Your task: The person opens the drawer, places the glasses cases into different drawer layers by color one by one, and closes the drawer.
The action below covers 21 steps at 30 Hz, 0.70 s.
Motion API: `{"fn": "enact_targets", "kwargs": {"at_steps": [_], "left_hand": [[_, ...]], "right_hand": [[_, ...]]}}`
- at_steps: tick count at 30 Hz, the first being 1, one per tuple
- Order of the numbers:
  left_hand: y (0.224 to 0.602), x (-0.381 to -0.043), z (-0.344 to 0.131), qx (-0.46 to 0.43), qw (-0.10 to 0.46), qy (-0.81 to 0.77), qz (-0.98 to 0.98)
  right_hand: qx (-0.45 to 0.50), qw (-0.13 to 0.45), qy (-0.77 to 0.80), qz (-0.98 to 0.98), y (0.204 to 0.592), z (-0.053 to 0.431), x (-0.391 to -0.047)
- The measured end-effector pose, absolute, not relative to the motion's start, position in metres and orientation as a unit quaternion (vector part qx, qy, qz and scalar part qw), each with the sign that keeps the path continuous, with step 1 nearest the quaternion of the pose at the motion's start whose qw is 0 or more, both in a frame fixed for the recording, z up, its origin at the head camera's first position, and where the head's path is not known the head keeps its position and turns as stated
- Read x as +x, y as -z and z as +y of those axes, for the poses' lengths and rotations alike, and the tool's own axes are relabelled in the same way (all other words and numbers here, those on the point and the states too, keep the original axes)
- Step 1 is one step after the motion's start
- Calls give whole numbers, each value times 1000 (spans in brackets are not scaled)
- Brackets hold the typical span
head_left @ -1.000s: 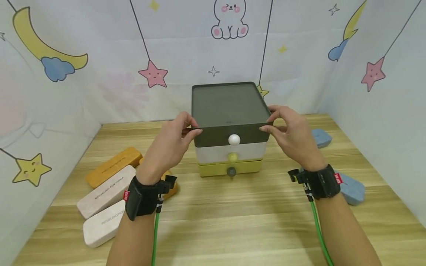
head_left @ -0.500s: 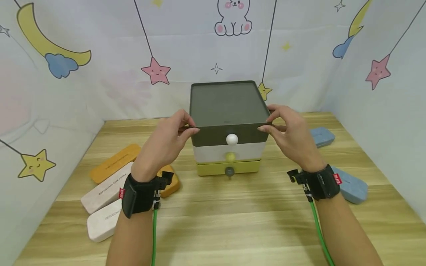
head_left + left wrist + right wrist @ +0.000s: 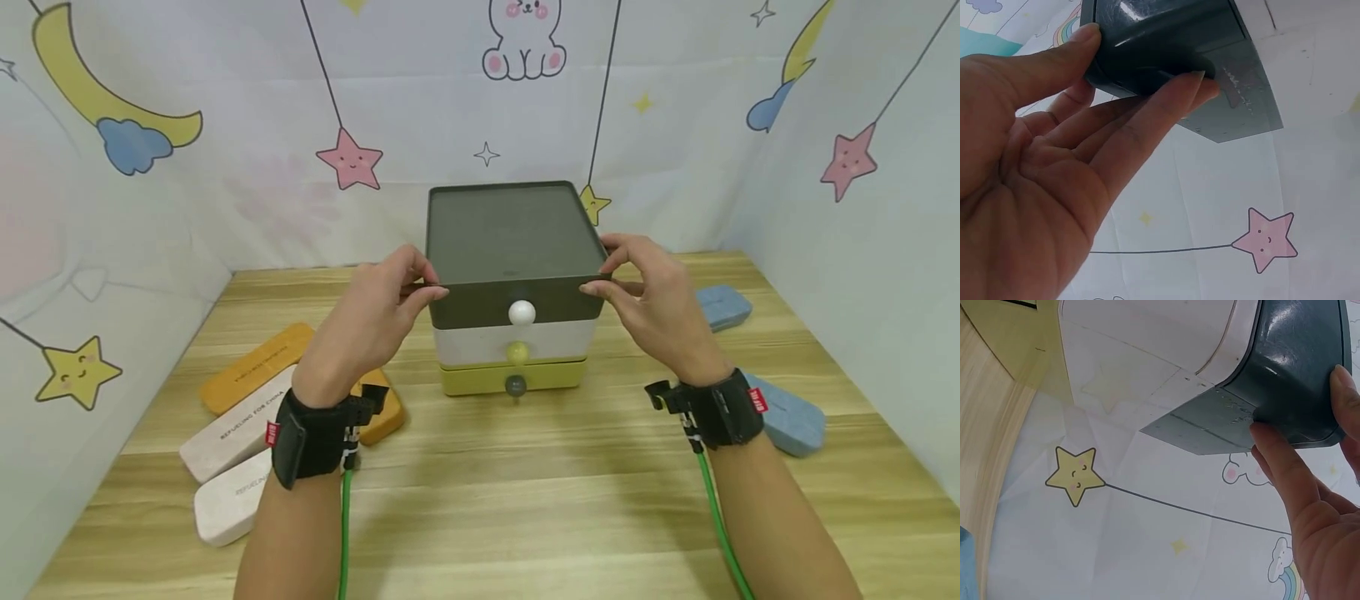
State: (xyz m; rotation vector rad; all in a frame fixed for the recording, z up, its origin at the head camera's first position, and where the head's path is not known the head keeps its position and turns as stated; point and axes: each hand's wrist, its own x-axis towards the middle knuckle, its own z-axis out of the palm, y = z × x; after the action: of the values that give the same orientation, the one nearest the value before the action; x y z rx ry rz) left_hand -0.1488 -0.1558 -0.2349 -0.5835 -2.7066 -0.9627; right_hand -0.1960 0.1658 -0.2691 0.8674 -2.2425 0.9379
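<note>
- Left hand (image 3: pixel 371 317) grips the dark box (image 3: pixel 513 233) at its 8 o'clock front corner; right hand (image 3: pixel 656 304) grips the 4 o'clock corner.
- The dark box tops a stack on the table (image 3: pixel 510 508), over a white box (image 3: pixel 476 343) and a yellow-green box (image 3: pixel 476 381); each has a round knob at 6 o'clock.
- The head view hides some fingertips behind the corners; the wrist views show the box cut off by the frame.
- At 8 o'clock from the stack lie an orange case (image 3: pixel 258 368) and two pale cases; the left forearm covers part of the nearer pale case (image 3: pixel 232 500).
- A second orange case (image 3: pixel 384 421) is partly hidden by the left wrist strap.
- Blue cases lie at 3 o'clock (image 3: pixel 725 308) and 4 o'clock (image 3: pixel 791 417), inner ends covered.
- On the backdrop, the bear's head is cropped.
</note>
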Motion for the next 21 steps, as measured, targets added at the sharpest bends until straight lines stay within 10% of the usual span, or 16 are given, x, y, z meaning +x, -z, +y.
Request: {"fn": "enact_targets", "kwargs": {"at_steps": [21], "left_hand": [[237,-149,-161,-218,104,330,-912]], "right_hand": [[317,257,-367,-836,267,165,-194]]}}
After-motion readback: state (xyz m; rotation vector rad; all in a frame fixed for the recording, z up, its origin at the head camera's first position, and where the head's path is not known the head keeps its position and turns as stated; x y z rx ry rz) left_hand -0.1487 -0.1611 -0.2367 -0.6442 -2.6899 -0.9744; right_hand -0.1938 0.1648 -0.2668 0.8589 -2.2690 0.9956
